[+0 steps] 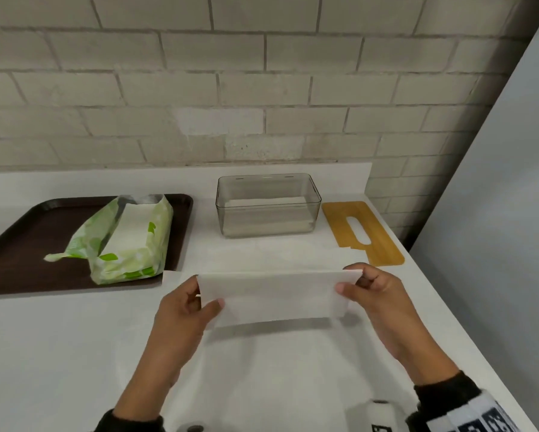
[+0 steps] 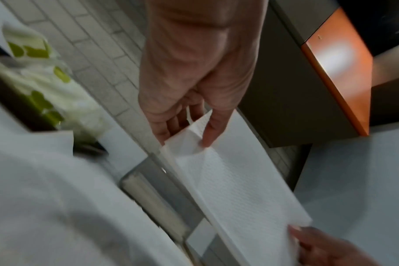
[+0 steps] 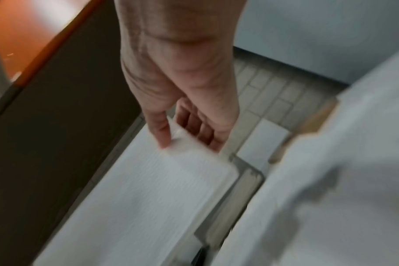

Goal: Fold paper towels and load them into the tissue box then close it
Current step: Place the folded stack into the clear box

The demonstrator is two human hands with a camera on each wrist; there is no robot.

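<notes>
I pinch the folded paper towel [image 1: 274, 296] at both ends — left hand [image 1: 188, 310] and right hand [image 1: 375, 296] clamped on it — above the desk [image 1: 75, 353], the open tissue box [image 1: 268, 205] just beyond.

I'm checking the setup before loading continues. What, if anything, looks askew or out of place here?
Nothing spilled or damaged. The lid lies off the box, angled at the counter's right edge, with a loose paper sheet's corner overlapping it. Both hands hold the folded towel level.
</notes>
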